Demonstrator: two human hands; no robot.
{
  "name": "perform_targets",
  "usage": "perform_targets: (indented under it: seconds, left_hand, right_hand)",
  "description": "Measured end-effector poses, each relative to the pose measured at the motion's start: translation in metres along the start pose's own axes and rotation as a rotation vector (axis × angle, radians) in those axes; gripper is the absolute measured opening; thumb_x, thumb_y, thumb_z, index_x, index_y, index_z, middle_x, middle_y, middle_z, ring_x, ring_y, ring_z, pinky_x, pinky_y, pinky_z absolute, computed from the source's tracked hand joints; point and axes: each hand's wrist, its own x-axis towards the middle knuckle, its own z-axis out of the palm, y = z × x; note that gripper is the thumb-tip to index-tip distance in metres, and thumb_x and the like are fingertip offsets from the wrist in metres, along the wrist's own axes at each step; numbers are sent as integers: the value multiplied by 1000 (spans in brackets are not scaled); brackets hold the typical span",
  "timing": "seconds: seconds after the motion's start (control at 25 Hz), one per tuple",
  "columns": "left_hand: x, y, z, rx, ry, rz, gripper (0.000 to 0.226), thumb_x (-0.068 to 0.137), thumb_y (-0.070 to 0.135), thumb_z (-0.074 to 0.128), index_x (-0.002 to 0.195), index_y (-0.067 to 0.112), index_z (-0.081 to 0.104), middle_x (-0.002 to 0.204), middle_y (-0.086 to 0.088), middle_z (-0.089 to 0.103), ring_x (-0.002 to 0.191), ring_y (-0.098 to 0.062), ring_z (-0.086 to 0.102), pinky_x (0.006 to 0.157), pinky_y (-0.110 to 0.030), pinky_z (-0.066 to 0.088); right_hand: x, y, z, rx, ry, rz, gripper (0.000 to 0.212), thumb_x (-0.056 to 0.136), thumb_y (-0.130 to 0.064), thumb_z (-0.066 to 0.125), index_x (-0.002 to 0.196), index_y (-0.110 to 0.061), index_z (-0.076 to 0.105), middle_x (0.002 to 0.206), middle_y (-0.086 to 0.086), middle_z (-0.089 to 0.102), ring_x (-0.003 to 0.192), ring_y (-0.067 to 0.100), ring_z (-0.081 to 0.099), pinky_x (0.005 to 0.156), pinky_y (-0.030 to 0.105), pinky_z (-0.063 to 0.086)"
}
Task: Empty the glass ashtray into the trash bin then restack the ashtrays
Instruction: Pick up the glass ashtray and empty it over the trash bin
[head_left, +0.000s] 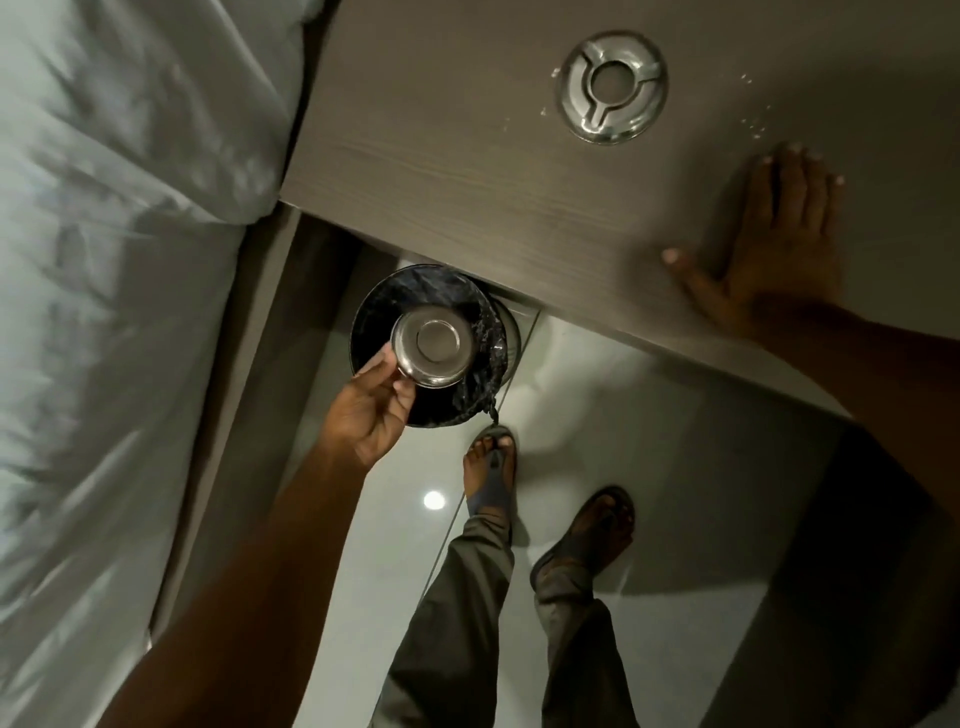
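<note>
My left hand (371, 410) grips a glass ashtray (434, 345) by its rim and holds it upside down, its flat base facing me, right over the open mouth of a round trash bin (480, 395) lined with a black bag. The bin stands on the floor, partly tucked under the desk edge. A second ashtray (612, 85), upright with three notches, rests on the wooden desk top (441, 156) at the far side. My right hand (774, 244) lies flat on the desk, palm down, fingers spread, holding nothing.
Small white crumbs (756, 124) are scattered on the desk around the upright ashtray. A bed with white sheets (104, 260) fills the left side. My two sandalled feet (491, 467) stand on the glossy tiled floor (649, 467) just beside the bin.
</note>
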Motion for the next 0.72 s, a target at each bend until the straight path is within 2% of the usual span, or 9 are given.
perform_targets:
  seconds: [0.08, 0.16, 0.32, 0.44, 0.6, 0.72]
  left_hand:
    - [13, -5, 3, -91, 28, -35, 25, 101, 2, 47, 119, 4, 64, 121, -10, 62, 83, -8, 57, 55, -11, 48]
    - [26, -8, 7, -140, 70, -33, 24, 101, 1, 46, 119, 3, 63, 124, -8, 59, 81, -7, 56, 52, -11, 45]
    - [44, -7, 10, -170, 72, -47, 22, 99, -2, 45, 112, 2, 62, 115, -7, 59, 71, -5, 44, 47, -13, 38]
    - [48, -3, 7, -182, 16, -85, 24, 86, -3, 52, 107, 0, 63, 109, -8, 58, 67, -6, 38, 45, -14, 37]
    - [52, -1, 4, -163, -70, -135, 26, 85, -3, 53, 107, -2, 69, 104, -9, 65, 59, -6, 49, 43, -15, 39]
    - [56, -3, 7, -113, -60, -156, 24, 84, -3, 54, 97, -3, 74, 91, -8, 70, 55, -6, 51, 42, -14, 37]
  right_hand:
    - [0, 0, -1, -5, -1, 5, 123, 88, -92, 24, 161, 7, 14, 166, 35, 16, 155, 50, 15, 127, 62, 7]
    - [0, 0, -2, 1, -10, 7, 123, 88, -92, 23, 161, 6, 13, 166, 35, 15, 155, 50, 14, 128, 61, 6]
    - [0, -1, -5, 14, -16, 9, 121, 88, -90, 27, 162, 6, 13, 167, 34, 14, 156, 49, 13, 128, 60, 6]
    - [-1, -2, -6, 30, -15, 18, 121, 88, -89, 28, 162, 5, 13, 168, 33, 14, 156, 49, 13, 128, 59, 5]
    - [0, -5, -6, 29, -14, 27, 121, 88, -88, 31, 162, 6, 14, 167, 33, 15, 156, 49, 14, 128, 59, 6]
    - [0, -4, -6, 17, -19, 26, 121, 88, -89, 30, 161, 6, 15, 167, 33, 16, 156, 49, 15, 128, 59, 6]
